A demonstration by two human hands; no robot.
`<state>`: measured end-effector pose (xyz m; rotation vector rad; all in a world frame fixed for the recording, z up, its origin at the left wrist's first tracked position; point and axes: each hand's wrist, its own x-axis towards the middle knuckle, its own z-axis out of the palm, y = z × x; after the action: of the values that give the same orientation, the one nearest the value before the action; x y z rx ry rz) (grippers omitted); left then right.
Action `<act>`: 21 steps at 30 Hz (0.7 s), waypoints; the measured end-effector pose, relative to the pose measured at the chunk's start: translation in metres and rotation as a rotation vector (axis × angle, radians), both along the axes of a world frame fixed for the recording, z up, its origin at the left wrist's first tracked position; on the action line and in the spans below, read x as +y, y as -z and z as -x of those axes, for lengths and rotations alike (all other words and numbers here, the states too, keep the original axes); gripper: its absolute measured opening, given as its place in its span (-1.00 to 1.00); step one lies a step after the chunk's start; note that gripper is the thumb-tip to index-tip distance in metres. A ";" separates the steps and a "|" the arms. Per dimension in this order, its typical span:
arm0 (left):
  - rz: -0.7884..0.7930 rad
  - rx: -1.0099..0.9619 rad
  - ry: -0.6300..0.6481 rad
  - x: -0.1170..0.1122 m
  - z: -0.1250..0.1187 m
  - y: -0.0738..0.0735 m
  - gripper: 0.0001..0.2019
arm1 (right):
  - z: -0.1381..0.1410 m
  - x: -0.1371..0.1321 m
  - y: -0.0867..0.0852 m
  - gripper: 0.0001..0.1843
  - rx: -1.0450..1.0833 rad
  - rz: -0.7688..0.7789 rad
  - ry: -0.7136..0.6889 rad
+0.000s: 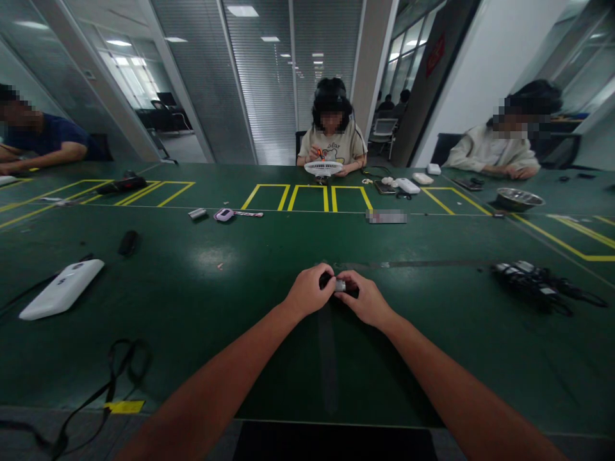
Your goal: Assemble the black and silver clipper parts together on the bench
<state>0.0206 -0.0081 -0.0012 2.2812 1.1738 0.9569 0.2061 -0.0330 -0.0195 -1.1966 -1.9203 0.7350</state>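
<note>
My left hand (310,291) and my right hand (366,299) meet over the middle of the green table (269,358). Between them is a small black-and-silver object (340,285), its silver middle showing between my fingertips. The left fingers close round its black left end. Thumb and fingers of the right hand grip the other end, which also looks dark. Fingers cover most of the object, so I cannot tell its exact kind.
To the left lie a white flat device (65,289), a black small item (129,242) and a black strap (111,378). Bundled black cables (533,282) lie at right. Beyond are a lilac case (224,214), a metal bowl (519,199) and several people seated round the table, one holding a white fan-like part (323,168).
</note>
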 end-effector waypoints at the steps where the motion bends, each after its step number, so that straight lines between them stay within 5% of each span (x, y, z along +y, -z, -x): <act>1: 0.003 0.000 -0.002 0.000 0.000 0.000 -0.88 | 0.000 0.000 0.000 -0.68 0.000 0.000 -0.001; 13: -0.037 0.099 0.238 0.004 0.014 -0.001 -0.64 | -0.001 0.002 -0.001 -0.72 -0.024 -0.033 0.012; 21: -0.056 0.182 0.279 0.001 0.011 0.000 -0.60 | -0.020 0.002 -0.011 -0.66 -0.142 -0.159 0.009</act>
<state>0.0094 -0.0076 -0.0014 2.5360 0.8719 0.6985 0.2258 -0.0314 -0.0085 -1.1840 -2.0466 0.4937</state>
